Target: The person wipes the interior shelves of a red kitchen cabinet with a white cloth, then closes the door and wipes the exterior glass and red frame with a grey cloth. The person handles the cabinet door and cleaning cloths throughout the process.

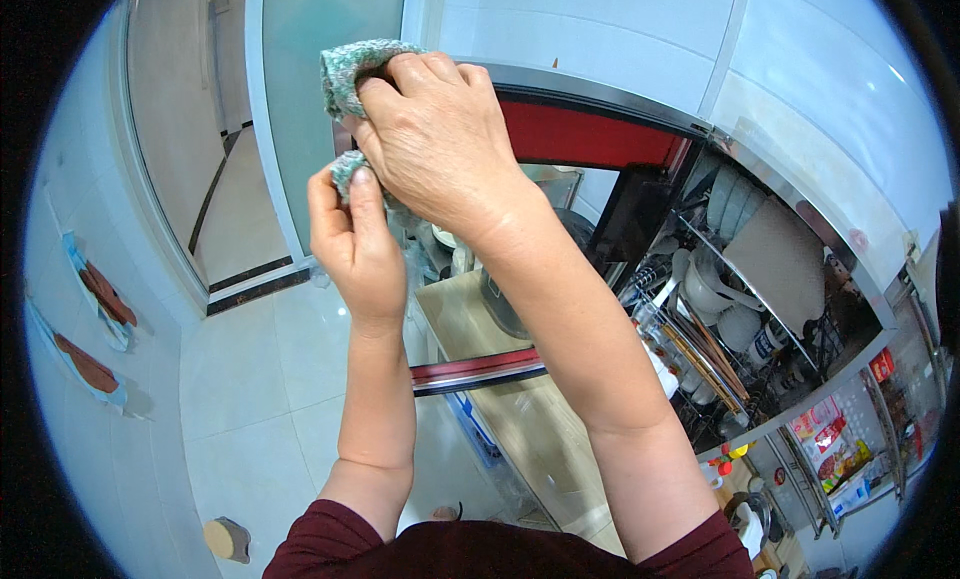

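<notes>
A green-and-white textured cloth (337,80) is bunched in both hands. My right hand (442,140) grips its upper part, fingers curled over the fabric. Just below, my left hand (360,260) pinches a lower fold between thumb and fingers. Both hands are raised in front of a red-panelled cabinet door (592,133) with a metal edge, which stands open. My right hand overlaps the door's left part; whether the cloth touches it, I cannot tell. To the right, the open dish cabinet (855,294) holds plates (727,204), bowls and chopsticks (712,346) on wire racks.
Below the arms runs a wood-patterned surface (536,429), crossed by a red-edged strip (480,370). A wall rack (810,459) with packets is at the lower right. A small stool (226,540) stands on the tiled floor, and a frosted glass door (322,76) is at the upper left.
</notes>
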`<action>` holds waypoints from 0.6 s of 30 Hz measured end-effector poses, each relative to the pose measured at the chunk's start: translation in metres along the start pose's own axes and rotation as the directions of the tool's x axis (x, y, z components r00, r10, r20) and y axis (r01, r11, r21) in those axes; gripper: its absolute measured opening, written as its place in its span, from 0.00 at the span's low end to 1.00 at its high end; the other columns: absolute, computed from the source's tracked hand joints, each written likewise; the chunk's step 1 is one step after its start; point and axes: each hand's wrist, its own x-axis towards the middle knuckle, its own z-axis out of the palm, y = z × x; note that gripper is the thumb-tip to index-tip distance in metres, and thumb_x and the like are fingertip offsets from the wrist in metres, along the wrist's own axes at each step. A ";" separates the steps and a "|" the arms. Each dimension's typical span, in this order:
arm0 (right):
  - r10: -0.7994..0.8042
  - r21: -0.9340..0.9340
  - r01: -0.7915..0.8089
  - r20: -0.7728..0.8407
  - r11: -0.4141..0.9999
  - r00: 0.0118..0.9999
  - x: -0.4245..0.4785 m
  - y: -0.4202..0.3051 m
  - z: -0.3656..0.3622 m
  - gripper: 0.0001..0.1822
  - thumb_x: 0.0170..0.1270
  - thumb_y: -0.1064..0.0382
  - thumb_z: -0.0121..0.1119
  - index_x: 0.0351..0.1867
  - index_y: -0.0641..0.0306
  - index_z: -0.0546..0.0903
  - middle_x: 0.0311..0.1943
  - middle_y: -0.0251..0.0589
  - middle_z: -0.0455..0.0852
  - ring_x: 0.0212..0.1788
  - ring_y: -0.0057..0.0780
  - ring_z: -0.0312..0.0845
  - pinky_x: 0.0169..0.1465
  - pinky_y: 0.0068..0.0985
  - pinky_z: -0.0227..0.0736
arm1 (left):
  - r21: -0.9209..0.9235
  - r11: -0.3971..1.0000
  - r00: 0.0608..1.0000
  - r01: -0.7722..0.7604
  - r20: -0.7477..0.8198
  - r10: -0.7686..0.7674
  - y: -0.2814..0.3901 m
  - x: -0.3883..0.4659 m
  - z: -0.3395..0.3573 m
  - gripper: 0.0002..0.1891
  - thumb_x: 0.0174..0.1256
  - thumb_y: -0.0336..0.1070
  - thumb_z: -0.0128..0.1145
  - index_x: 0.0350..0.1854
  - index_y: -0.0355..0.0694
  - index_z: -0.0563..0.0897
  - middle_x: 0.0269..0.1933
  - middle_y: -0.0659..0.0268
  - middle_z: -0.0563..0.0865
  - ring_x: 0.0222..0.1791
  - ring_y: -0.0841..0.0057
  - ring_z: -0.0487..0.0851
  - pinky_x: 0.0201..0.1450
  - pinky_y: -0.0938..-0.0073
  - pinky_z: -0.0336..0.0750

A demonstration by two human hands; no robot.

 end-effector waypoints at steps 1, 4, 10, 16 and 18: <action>0.003 -0.036 -0.003 -0.001 0.999 1.000 0.000 0.000 0.003 0.08 0.54 0.58 0.58 0.29 0.58 0.80 0.31 0.34 0.79 0.39 0.32 0.75 0.44 0.32 0.63 | 0.018 1.000 1.000 -0.005 0.003 0.005 -0.002 0.003 -0.001 0.06 0.69 0.33 0.47 0.40 0.35 0.74 0.29 0.76 0.73 0.27 0.93 0.64 0.30 0.89 0.62; 0.049 -0.122 -0.052 -0.024 0.991 0.999 -0.002 0.006 0.009 0.08 0.53 0.57 0.58 0.29 0.57 0.80 0.30 0.32 0.79 0.38 0.30 0.75 0.43 0.32 0.61 | 0.006 0.999 0.999 0.032 0.035 -0.032 -0.003 0.008 0.001 0.07 0.69 0.33 0.48 0.39 0.35 0.74 0.32 0.74 0.75 0.30 0.91 0.67 0.33 0.87 0.65; 0.181 -0.324 -0.194 -0.069 0.926 0.981 -0.021 0.048 -0.010 0.07 0.50 0.57 0.56 0.25 0.56 0.79 0.29 0.33 0.79 0.36 0.30 0.75 0.41 0.35 0.61 | 0.016 0.998 0.966 0.059 0.251 -0.061 -0.016 0.000 0.032 0.07 0.67 0.32 0.50 0.41 0.34 0.76 0.35 0.71 0.79 0.34 0.88 0.72 0.38 0.84 0.68; 0.425 -0.563 -0.385 -0.065 0.732 0.903 -0.065 0.122 -0.061 0.12 0.57 0.54 0.52 0.28 0.60 0.78 0.33 0.40 0.80 0.41 0.37 0.74 0.43 0.38 0.64 | 0.070 0.986 0.827 0.154 0.537 -0.167 -0.041 -0.022 0.105 0.06 0.64 0.32 0.54 0.36 0.35 0.77 0.24 0.75 0.74 0.24 0.90 0.67 0.24 0.83 0.64; 0.498 -0.634 -0.442 -0.101 0.634 0.861 -0.082 0.150 -0.077 0.16 0.60 0.51 0.51 0.30 0.63 0.79 0.35 0.45 0.79 0.44 0.41 0.74 0.45 0.40 0.66 | 0.058 0.997 0.834 0.044 0.548 -0.068 -0.055 -0.037 0.135 0.07 0.62 0.32 0.56 0.36 0.33 0.76 0.23 0.71 0.74 0.22 0.88 0.66 0.24 0.81 0.63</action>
